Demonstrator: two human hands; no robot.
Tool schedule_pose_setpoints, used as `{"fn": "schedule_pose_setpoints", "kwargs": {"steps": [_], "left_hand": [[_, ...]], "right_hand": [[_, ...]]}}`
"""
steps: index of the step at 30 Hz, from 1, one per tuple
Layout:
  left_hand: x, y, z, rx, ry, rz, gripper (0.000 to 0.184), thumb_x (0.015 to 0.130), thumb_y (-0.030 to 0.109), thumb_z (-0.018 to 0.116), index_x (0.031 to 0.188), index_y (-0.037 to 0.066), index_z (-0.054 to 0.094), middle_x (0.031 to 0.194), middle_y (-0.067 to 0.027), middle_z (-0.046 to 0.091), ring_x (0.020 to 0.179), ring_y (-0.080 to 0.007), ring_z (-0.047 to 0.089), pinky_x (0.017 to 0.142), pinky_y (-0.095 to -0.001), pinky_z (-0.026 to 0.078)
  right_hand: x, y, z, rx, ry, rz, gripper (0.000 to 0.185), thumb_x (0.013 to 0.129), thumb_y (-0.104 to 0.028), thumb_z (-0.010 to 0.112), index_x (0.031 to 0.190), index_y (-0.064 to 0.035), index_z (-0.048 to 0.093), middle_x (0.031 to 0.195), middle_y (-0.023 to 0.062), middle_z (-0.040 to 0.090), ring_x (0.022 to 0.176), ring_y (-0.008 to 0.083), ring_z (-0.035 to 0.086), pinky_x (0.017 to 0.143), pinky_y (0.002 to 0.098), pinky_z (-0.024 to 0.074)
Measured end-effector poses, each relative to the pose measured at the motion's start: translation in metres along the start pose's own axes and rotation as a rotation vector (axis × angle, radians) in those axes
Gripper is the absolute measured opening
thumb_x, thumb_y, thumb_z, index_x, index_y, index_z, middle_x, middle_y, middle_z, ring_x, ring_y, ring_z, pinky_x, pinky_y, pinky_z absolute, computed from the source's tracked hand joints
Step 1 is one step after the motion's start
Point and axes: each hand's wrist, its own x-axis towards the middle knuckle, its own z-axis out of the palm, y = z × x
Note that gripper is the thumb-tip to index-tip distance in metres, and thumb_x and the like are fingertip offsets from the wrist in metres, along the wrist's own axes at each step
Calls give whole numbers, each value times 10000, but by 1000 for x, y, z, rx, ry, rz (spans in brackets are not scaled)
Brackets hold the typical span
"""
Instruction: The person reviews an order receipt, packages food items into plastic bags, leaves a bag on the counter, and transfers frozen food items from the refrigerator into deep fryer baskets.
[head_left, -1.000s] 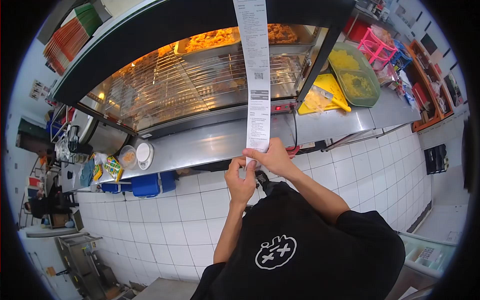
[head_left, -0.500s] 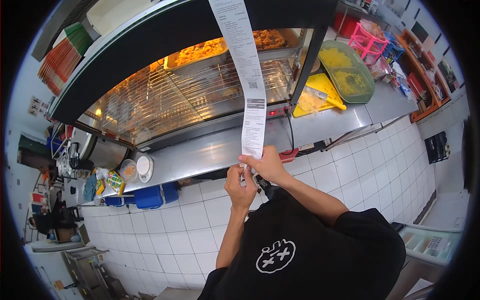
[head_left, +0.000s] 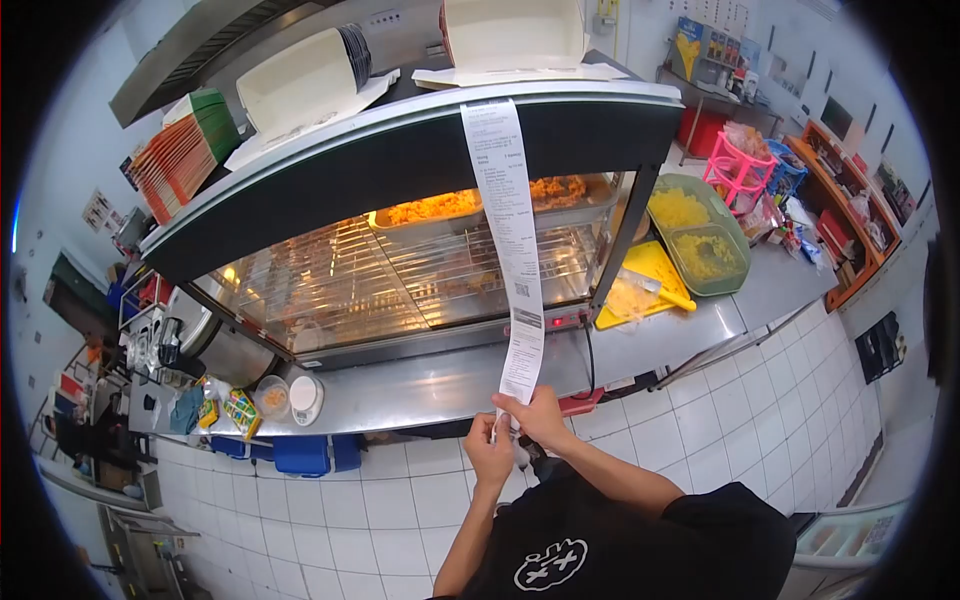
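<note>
A long printed receipt (head_left: 512, 220) hangs down the front of the glass warming cabinet (head_left: 330, 275), its top end at the cabinet's upper edge. My right hand (head_left: 538, 418) pinches the lower part of the paper between thumb and fingers. Just to its left and slightly lower, my left hand (head_left: 488, 450) has its fingers closed around the bottom end of the same receipt. Both hands are close together in front of the steel counter's edge. Trays of orange-brown fried food (head_left: 430, 208) sit inside the lit cabinet, partly behind the paper.
Open cardboard boxes (head_left: 305, 85) stand on the cabinet top beside stacked folded cartons (head_left: 185, 150). On the counter (head_left: 400, 385) are a white scale (head_left: 306, 398), a round tub (head_left: 271, 397), a yellow board with a knife (head_left: 645, 290), a green divided container (head_left: 715, 255) and a pink rack (head_left: 738, 165).
The view has tilted up, showing the cabinet top with its boxes and the receipt's upper end. Both hands now appear lower in the frame and still hold the paper.
</note>
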Motion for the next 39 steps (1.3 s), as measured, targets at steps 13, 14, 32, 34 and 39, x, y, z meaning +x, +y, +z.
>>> {"fn": "schedule_pose_setpoints", "kwargs": {"steps": [13,14,32,34,39], "left_hand": [[27,13,3,338,20,211,176,918,117,653,814,-16,700,707,-172,658,583,-241,634,552,-368,460],[30,15,3,405,10,274,163,914,96,639,803,-12,694,712,-179,654,603,-294,626,568,-389,469],[29,36,-18,175,-104,-129,186,930,165,703,884,-14,719,628,-61,627,547,-77,483,509,-275,389],[28,34,-20,273,-141,-88,214,938,190,699,886,-16,719,625,-52,621,550,-70,470,507,-279,382],[27,26,-19,160,-123,-172,245,952,221,687,891,-14,720,624,-46,614,546,-77,457,507,-286,382]], "right_hand": [[12,-2,-1,-118,48,-47,205,878,-183,775,882,18,732,795,38,725,717,98,649,622,292,505],[12,-4,0,-153,76,-62,216,875,-195,778,856,14,727,772,28,718,706,90,641,618,288,499],[12,-36,-11,25,-255,92,253,851,-228,790,897,0,692,751,46,672,505,61,538,391,222,363],[12,-32,-12,11,-205,92,256,844,-212,789,884,19,686,748,62,674,483,65,529,388,229,364],[17,-23,-22,35,-136,21,221,866,-212,792,885,-15,693,756,41,685,528,61,571,393,214,377]]}}
